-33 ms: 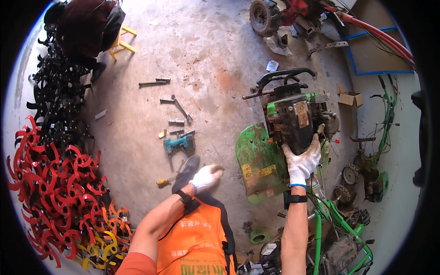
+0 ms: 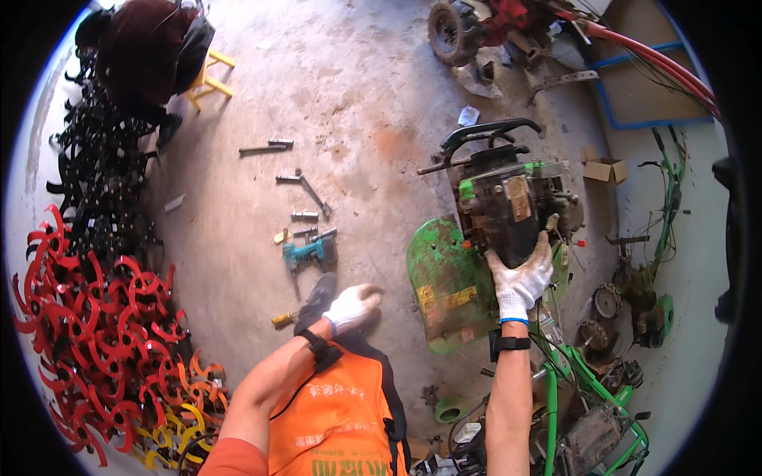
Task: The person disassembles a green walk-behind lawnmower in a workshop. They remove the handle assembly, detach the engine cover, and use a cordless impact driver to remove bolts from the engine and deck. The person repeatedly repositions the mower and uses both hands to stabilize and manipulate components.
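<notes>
My right hand, in a white knit glove, grips the near end of the black cover on a dirty engine. Its thumb lies on the left side and its fingers on the right. A scuffed green metal guard sits left of the engine. My left hand, gloved alike, hangs over my knee with the fingers curled together. No object shows in it. Beyond it on the floor lie a teal cordless power tool and a yellow-handled screwdriver, partly hidden by my leg.
Several sockets and a ratchet wrench lie farther off. Red tiller blades and black ones are heaped along the left wall. A person is by a yellow stool. Green machine frames stand at lower right.
The view has shifted slightly. My left hand and the foot beside it sit a little farther left. My right hand keeps its place on the engine.
</notes>
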Demonstrator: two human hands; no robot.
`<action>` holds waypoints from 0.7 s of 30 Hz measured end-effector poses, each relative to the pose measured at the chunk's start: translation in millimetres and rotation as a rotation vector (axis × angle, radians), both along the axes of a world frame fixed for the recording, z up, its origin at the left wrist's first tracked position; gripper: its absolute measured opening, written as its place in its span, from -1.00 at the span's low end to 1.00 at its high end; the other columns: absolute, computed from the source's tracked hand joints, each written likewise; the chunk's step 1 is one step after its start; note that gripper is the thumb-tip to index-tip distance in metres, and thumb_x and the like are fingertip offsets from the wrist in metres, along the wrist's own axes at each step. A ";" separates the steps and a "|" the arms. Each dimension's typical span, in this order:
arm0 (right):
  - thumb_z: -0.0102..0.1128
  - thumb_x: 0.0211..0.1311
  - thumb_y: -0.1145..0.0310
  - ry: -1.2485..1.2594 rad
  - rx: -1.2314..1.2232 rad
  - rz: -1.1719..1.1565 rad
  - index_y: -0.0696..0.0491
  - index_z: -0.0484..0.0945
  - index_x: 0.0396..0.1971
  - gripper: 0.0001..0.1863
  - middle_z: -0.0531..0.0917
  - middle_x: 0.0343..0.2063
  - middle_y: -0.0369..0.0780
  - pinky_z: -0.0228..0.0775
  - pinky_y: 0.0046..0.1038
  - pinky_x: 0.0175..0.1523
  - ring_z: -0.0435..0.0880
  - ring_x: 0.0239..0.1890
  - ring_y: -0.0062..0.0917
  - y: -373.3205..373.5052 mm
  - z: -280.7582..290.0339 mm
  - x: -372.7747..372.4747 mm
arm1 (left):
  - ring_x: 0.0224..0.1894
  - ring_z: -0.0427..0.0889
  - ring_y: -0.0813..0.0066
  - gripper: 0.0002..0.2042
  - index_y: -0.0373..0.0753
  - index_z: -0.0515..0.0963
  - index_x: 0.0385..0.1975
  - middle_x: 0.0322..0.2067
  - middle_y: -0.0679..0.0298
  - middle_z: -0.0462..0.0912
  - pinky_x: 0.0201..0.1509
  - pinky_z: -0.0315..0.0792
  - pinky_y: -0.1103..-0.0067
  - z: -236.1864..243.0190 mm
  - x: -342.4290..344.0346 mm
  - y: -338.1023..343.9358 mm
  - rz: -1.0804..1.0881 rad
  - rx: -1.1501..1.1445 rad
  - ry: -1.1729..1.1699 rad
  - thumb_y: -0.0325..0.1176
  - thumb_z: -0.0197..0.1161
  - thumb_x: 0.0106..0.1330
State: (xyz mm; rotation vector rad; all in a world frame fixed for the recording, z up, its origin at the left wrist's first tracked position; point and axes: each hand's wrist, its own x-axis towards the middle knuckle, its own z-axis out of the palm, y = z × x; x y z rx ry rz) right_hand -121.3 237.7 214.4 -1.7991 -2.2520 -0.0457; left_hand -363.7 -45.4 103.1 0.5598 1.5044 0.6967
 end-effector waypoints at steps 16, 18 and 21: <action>0.88 -0.36 -0.13 -0.064 -0.063 -0.048 0.04 0.33 0.63 0.43 0.52 0.47 -0.07 0.30 0.04 0.63 0.46 0.50 -0.02 -4.8 4.3 2.0 | -0.13 0.77 0.50 -0.62 -0.41 0.64 0.32 -0.02 0.20 0.80 0.02 0.71 0.49 -65.7 -153.1 87.7 -0.264 -0.139 -0.198 -0.26 0.23 0.71; 0.88 -0.38 -0.12 -0.129 -0.098 -0.088 0.05 0.31 0.64 0.45 0.52 0.47 0.01 0.33 0.05 0.61 0.49 0.49 0.03 -4.1 10.2 0.4 | -0.13 0.77 0.49 -0.62 -0.40 0.64 0.32 -0.03 0.21 0.80 0.02 0.70 0.50 -90.6 -175.2 102.8 -0.350 -0.125 -0.234 -0.27 0.23 0.71; 0.90 -0.44 -0.13 -0.230 -0.201 -0.144 0.12 0.24 0.66 0.55 0.47 0.49 0.15 0.34 0.02 0.62 0.49 0.49 0.12 -1.7 22.9 -5.5 | -0.14 0.83 0.41 -0.58 -0.41 0.65 0.31 -0.02 0.10 0.84 0.03 0.69 0.47 -115.4 -213.2 102.9 -0.334 -0.115 -0.304 -0.23 0.22 0.65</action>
